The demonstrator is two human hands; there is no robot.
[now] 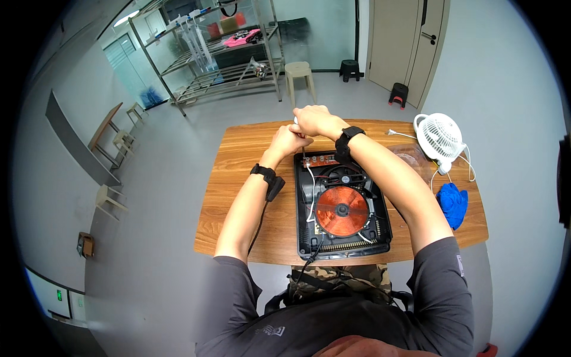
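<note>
An opened induction cooker [302,229] lies on the table in front of me, its black lower shell holding a round copper coil [333,208], a fan and white wires. Over its far left corner, my right hand [319,121] is closed around the handle of what looks like a screwdriver [295,120]; only a bit of pale handle and a thin shaft show. Just below and left of it, my left hand [286,143] is closed, its fingers at the same tool's shaft. The tip points down by the orange circuit strip [321,160] along the far edge; its contact is hidden.
To the right on the wooden table [229,196] are a white fan [440,137] with its cord, a clear plastic tray [410,156] and a blue cloth [452,205]. Beyond stand a beige stool [298,71] and a metal rack [223,74]. A black cable hangs from my left wrist.
</note>
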